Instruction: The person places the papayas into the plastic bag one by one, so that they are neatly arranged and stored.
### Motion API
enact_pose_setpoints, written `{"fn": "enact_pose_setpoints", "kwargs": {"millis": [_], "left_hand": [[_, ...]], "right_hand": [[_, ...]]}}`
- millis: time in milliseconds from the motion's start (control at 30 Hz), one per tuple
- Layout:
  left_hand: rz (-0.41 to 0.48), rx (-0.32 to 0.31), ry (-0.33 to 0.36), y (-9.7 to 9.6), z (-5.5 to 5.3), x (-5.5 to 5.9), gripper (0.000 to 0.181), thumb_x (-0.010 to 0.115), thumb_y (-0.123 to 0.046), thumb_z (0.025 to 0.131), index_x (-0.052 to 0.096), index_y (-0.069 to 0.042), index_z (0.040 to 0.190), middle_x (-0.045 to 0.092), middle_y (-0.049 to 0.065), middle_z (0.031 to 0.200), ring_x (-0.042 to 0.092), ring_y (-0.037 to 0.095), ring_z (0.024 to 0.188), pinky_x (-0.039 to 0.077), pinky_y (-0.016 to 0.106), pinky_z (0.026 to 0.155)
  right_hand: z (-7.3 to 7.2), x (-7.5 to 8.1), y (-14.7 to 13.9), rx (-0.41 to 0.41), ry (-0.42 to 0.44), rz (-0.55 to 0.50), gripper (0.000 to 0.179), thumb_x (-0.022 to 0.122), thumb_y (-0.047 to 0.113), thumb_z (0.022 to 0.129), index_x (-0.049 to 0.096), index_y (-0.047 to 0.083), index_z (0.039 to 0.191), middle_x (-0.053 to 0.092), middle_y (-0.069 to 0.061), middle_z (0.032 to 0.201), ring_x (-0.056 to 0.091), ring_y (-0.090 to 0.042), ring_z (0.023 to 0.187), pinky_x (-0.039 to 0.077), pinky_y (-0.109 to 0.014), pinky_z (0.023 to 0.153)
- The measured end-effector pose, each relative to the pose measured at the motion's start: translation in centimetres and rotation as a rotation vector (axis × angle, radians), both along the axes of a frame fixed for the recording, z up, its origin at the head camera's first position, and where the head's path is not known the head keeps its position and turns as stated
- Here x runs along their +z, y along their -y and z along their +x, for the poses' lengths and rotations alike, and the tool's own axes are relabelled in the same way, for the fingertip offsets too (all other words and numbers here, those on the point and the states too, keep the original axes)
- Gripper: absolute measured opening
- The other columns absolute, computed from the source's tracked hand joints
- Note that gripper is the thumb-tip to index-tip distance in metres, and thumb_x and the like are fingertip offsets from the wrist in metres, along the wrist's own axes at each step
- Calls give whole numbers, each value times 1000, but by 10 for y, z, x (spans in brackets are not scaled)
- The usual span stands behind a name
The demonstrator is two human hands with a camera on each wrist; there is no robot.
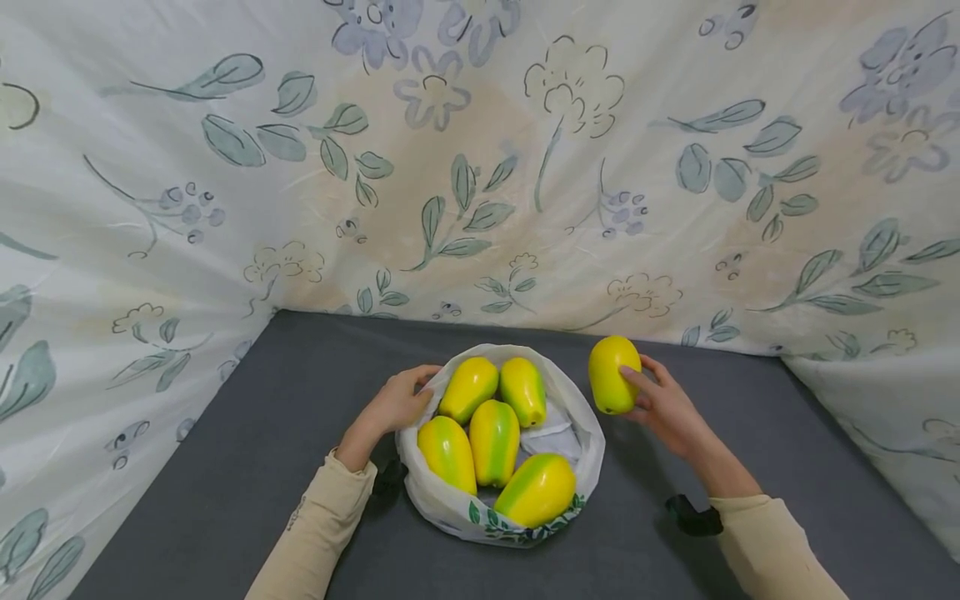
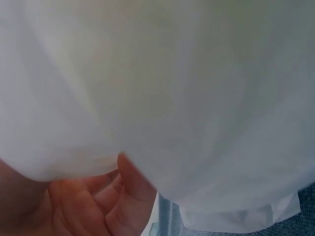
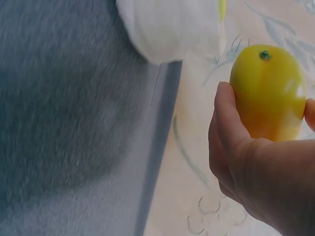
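Observation:
A white cloth bag (image 1: 592, 467) with a rolled-open mouth and green leaf print stands on the dark tabletop, with several yellow mangoes (image 1: 495, 442) streaked with green inside. At the bag's left rim, my left hand (image 1: 397, 404) holds the fabric; in the left wrist view, the white cloth (image 2: 162, 98) covers part of the fingers. My right hand (image 1: 667, 408) grips another mango (image 1: 613, 375) in the air, right of the bag. In the right wrist view, thumb and fingers press its opposite sides, and a small green stem end (image 3: 265, 54) shows.
A dark grey cloth (image 1: 300, 400) covers the table. Floral fabric (image 1: 480, 167) hangs behind and at both sides, meeting the table's edges. A dark band (image 1: 693, 517) is at my right wrist.

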State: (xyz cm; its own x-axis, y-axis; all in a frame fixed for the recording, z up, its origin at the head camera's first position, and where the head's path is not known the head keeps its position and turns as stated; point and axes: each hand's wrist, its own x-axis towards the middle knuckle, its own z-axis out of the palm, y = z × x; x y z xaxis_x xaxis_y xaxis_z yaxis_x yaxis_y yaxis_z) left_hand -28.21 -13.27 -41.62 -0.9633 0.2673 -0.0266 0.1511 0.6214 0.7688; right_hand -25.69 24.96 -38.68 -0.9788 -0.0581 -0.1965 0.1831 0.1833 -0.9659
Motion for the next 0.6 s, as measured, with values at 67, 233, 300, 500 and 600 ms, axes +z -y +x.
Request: {"fn": "enact_pose_setpoints", "kwargs": {"millis": [67,233,300,500,600], "left_hand": [[3,-3,-2,0,0,0,40,54,-7,97,51,-7,137,59,12,108,60,20,82,52,34,66],[-6,-3,-7,0,1,0,40,53,-8,97,52,-8,137,59,13,111,60,21,84,52,34,67],[-13,-3,-9,0,1,0,40,53,-9,97,52,-8,137,60,13,111,60,21,85,52,34,68],[-12,-10,-15,1,1,0,39,53,-8,97,52,-7,136,60,13,110,60,21,85,52,34,68],[-7,-16,-20,1,1,0,39,53,-7,97,51,-7,137,60,14,111,60,20,83,52,34,67]], "right_hand": [[3,1,5,12,-5,6,89,50,50,95,-5,9,152,20,-24,145,47,-37,118,48,-37,90],[10,2,19,52,-6,-7,84,49,48,96,-1,11,152,23,-22,144,50,-34,115,47,-38,91],[13,2,25,69,-1,-15,83,50,47,97,-1,11,152,23,-22,145,50,-33,114,46,-39,92],[20,-2,42,105,7,-3,83,55,43,95,3,10,151,26,-24,144,47,-35,116,45,-42,94],[23,-6,46,101,11,19,80,56,42,95,7,12,151,30,-24,141,48,-34,113,45,-40,92]]}}
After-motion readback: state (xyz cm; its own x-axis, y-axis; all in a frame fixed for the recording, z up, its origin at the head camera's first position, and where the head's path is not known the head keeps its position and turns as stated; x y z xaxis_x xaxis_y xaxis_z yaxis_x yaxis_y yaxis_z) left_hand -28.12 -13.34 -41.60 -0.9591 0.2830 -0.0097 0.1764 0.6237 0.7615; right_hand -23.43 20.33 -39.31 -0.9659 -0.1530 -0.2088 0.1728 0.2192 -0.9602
